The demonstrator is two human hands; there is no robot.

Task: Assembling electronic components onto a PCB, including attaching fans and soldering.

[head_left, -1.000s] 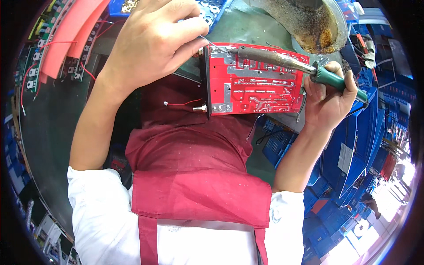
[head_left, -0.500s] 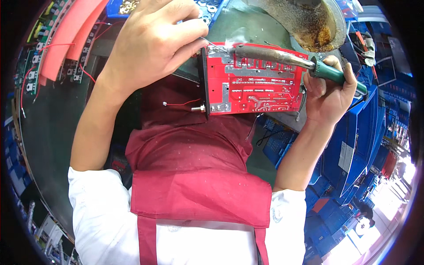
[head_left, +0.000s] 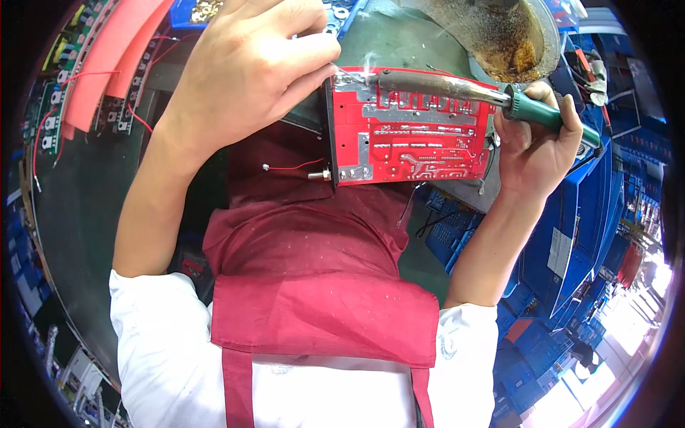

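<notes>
Circuit board (head_left: pixel 417 135), soldering iron (head_left: pixel 467 90), smoke (head_left: pixel 369 61) newly rising

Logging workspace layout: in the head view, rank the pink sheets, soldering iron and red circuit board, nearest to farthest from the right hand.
1. Soldering iron, in the right hand.
2. Red circuit board, left of the hand.
3. Pink sheets, far upper left.

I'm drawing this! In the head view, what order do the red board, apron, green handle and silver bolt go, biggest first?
1. Apron
2. Red board
3. Green handle
4. Silver bolt
</notes>
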